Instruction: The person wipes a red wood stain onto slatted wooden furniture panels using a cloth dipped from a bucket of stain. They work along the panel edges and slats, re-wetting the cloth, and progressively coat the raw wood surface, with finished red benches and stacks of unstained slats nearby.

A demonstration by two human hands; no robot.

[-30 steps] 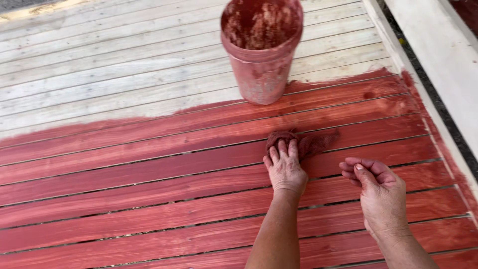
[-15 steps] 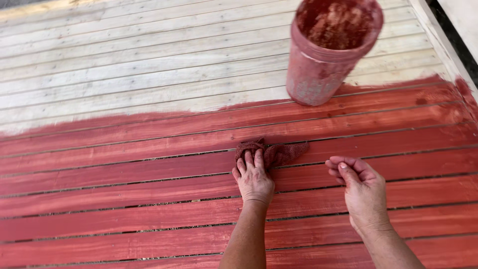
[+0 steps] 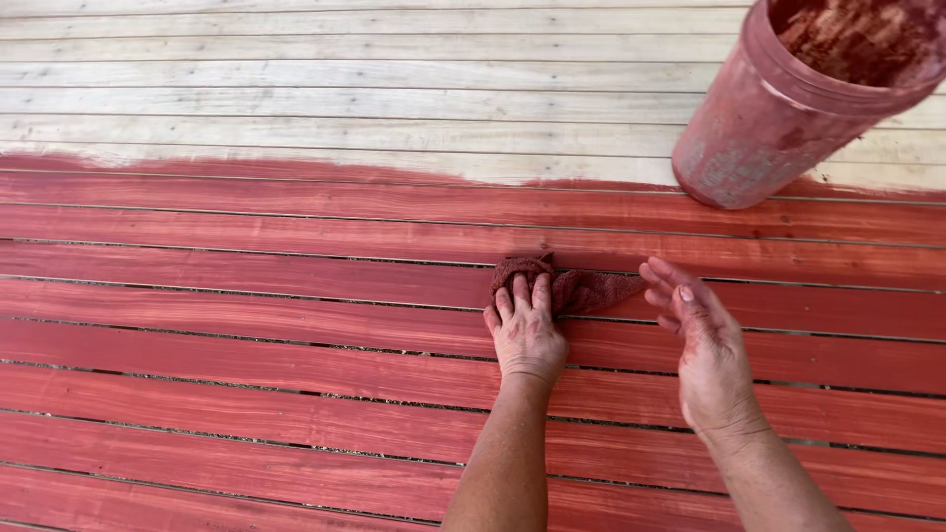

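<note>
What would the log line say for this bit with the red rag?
left hand: flat on red rag | right hand: open, empty, beside rag | boards: stained red | bucket: upper right, upright

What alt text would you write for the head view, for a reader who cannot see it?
A person's left hand presses a red-stained rag flat on red-stained deck boards, while the right hand hovers open beside it. A stain-smeared bucket stands at upper right, at the edge of the bare boards.
</note>
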